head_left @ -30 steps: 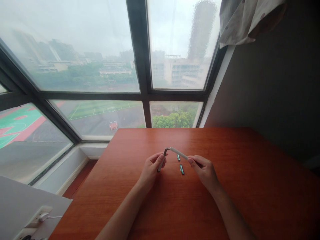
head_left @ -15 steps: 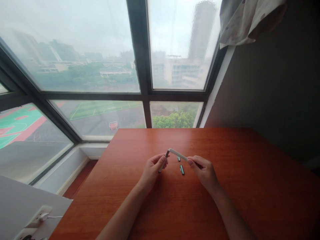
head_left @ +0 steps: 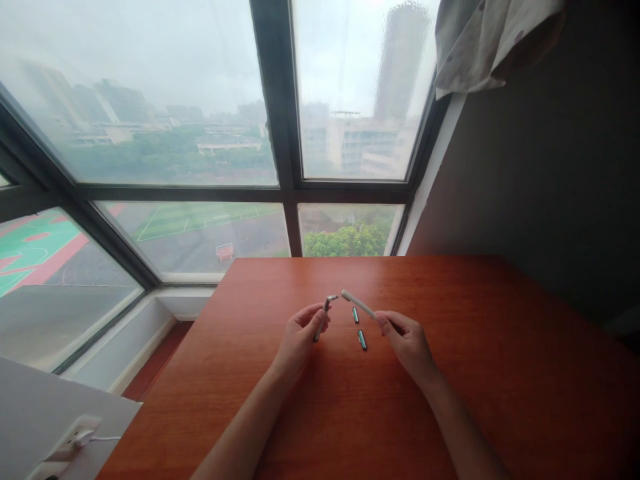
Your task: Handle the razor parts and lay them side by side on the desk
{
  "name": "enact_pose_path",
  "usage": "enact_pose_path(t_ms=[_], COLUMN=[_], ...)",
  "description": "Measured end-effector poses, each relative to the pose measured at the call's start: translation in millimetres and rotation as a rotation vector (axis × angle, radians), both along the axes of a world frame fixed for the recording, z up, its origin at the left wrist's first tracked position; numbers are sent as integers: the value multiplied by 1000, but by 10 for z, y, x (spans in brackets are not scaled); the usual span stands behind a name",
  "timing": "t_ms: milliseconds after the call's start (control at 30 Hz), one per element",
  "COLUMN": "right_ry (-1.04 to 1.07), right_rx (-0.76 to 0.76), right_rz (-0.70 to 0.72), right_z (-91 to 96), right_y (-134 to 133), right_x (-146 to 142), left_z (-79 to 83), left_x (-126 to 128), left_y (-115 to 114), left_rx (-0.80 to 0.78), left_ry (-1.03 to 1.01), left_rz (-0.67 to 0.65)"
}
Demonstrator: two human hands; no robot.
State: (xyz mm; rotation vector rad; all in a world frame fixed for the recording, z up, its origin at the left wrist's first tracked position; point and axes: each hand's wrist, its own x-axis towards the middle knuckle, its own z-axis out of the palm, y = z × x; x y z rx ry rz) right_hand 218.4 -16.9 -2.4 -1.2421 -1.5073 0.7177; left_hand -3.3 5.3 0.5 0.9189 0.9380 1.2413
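Observation:
My left hand (head_left: 301, 337) is closed on a razor handle (head_left: 327, 307), a slim grey stick whose bent metal neck points up and to the right. Between the fingers of my right hand (head_left: 407, 340) is a slender white toothbrush (head_left: 359, 303), its head end tilted up to the left. A small gap separates the brush head from the razor neck. On the table below the brush lie two small dark-and-green razor cartridges, the farther cartridge (head_left: 355, 315) and the nearer cartridge (head_left: 362, 340), neither touched by a hand.
Both forearms reach over a reddish-brown wooden table (head_left: 240, 427). Large windows (head_left: 185, 193) with dark frames stand behind it. A wall socket (head_left: 75, 440) with a white plug is at the lower left, and a pale cloth (head_left: 493, 47) hangs at the upper right.
The toothbrush head has come away from the razor handle's neck, leaving a gap. My left hand has shifted slightly left, and the razor's bent neck now shows more plainly.

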Motion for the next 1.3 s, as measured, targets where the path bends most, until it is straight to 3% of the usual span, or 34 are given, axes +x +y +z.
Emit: enact_pose_path(t_ms=[533, 933, 1300], right_ry=[131, 155, 170], right_rx=[-141, -157, -150], right_rz=[133, 118, 130], right_z=[-44, -57, -46], right_y=[-26, -26, -35], right_x=[-58, -84, -81], left_z=[-47, -41, -45], left_x=[7, 27, 4], left_y=[-3, -22, 5], left_rx=[57, 73, 36], left_ry=[17, 45, -1], left_rz=[20, -11, 65])
